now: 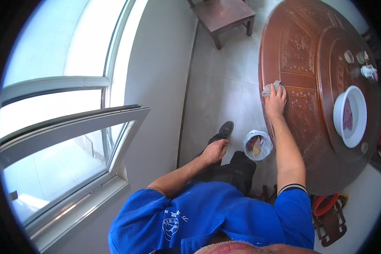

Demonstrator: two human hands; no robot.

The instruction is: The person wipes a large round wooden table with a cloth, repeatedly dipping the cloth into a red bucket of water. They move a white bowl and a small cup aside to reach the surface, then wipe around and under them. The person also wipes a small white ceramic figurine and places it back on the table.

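My right hand (276, 102) rests on a grey cloth (271, 89), pressed against the outer edge of a round carved wooden table (297, 66). My left hand (215, 151) hangs in front of my body above the floor, its fingers curled; whether anything is inside them cannot be told. On the table's raised round centre stands a white plastic basin (358, 117) with a purple cloth (348, 116) in it. Farther along the centre are a small round dish (349, 57) and a white pot-like item (368, 72).
A lined waste bin (269, 147) with refuse in it stands by my legs, beside the table. A wooden chair (223, 14) is ahead. At the left, a window sash (76, 120) stands open into the room. A red basin (325, 204) sits on a wooden chair at the lower right.
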